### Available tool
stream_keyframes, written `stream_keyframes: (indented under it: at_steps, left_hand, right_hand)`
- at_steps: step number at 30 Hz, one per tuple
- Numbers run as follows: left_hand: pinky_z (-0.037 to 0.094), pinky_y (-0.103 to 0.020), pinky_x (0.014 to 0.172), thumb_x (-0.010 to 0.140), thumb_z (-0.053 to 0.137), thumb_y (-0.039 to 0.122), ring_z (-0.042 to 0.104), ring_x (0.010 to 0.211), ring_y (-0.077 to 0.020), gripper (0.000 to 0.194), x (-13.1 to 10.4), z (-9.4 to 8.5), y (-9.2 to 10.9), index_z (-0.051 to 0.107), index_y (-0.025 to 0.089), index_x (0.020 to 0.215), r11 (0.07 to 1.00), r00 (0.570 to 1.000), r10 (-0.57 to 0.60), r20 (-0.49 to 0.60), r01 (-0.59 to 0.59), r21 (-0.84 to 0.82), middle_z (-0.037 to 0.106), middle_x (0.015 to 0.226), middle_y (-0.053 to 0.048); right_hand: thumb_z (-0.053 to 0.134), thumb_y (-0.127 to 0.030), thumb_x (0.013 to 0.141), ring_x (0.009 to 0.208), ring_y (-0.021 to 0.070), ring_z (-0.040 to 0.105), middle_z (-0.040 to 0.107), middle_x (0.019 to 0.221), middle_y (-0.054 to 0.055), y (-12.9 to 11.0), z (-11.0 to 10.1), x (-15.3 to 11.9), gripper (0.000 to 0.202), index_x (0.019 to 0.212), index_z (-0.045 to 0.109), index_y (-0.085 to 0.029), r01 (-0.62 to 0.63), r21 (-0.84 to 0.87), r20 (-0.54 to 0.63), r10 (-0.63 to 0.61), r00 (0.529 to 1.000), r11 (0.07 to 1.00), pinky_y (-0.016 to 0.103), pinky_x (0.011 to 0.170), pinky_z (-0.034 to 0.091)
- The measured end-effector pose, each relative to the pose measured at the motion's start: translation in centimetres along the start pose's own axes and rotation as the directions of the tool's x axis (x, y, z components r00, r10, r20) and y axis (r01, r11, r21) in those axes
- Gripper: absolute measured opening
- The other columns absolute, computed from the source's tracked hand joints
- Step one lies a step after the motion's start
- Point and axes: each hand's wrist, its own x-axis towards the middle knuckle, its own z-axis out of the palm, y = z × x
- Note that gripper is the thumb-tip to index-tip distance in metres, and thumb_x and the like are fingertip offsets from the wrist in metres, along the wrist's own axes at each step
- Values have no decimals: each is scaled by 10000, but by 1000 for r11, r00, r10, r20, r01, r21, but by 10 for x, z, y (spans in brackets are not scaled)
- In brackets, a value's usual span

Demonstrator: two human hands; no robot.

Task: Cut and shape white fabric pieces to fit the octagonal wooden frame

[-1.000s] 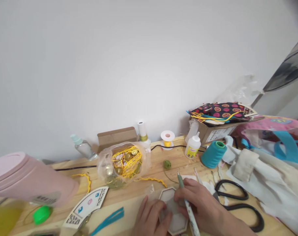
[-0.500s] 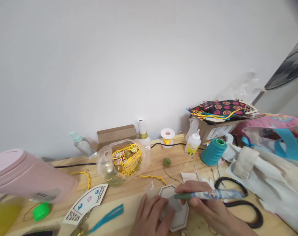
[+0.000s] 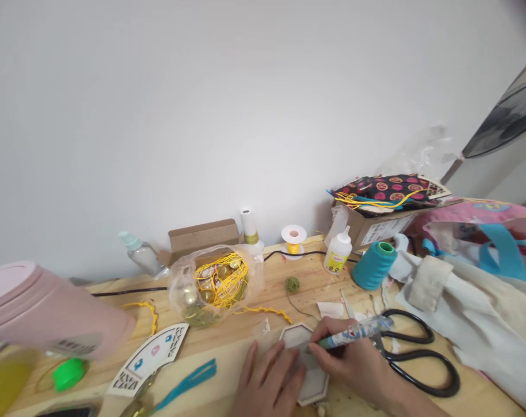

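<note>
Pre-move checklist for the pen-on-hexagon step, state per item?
1. Left hand lies flat on the hexagonal wooden piece, pinning it: ok.
2. Right hand grips the pen, tip down at the piece: ok.
3. Pen tip actually touching the surface: cannot tell, fingers hide it.
4. Black scissors lie right beside the right hand, close to the wrist: not ok.
5. Glue bottle and teal thread cone stand upright, apart from both hands: ok.
6. Piece fully supported on the wooden table: ok.
</note>
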Motion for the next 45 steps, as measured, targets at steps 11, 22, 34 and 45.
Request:
stream_keyframes:
  at_steps: [11, 22, 34, 45]
  left_hand:
    - [429, -295, 804, 812, 441, 343, 532, 978, -181, 302, 0, 0, 0, 545, 267, 1085, 1000, 998, 6, 63, -4, -29, 642, 1053, 15]
    - [423, -312, 805, 787, 466, 408, 514, 987, -192, 334, -2, 2, 0, 550, 261, 1075, 998, 999, -11, 33, 13, -69, 630, 1053, -1]
    - [432, -301, 813, 807, 469, 284, 528, 982, -174, 290, -3, 4, 0, 537, 284, 1089, 1000, 999, -12, 52, 13, -29, 632, 1061, 25]
    - [409, -326, 827, 817, 454, 269, 535, 986, -184, 262, -4, 4, 2, 561, 288, 1056, 1000, 1000, 11, 24, -12, 25, 631, 1074, 29]
  right_hand:
    - [527, -170, 713, 455, 114, 502, 584, 507, 5, -1, 0, 0, 117, 633, 609, -145, 4, -19, 33, -4, 999, 1000, 185, 417, 387]
    - [516, -161, 719, 483, 121, 507, 579, 531, 11, 0, 0, 0, 116, 641, 599, -140, -19, -15, 39, 20, 999, 1000, 193, 444, 395]
    - [492, -180, 724, 477, 123, 479, 531, 521, 1, -1, 0, 0, 133, 624, 571, -143, -74, 18, 20, 74, 997, 997, 203, 437, 382]
    - [498, -150, 694, 481, 130, 489, 535, 520, 0, 1, 1, -1, 107, 613, 568, -155, -92, -3, 33, 92, 995, 996, 214, 441, 382]
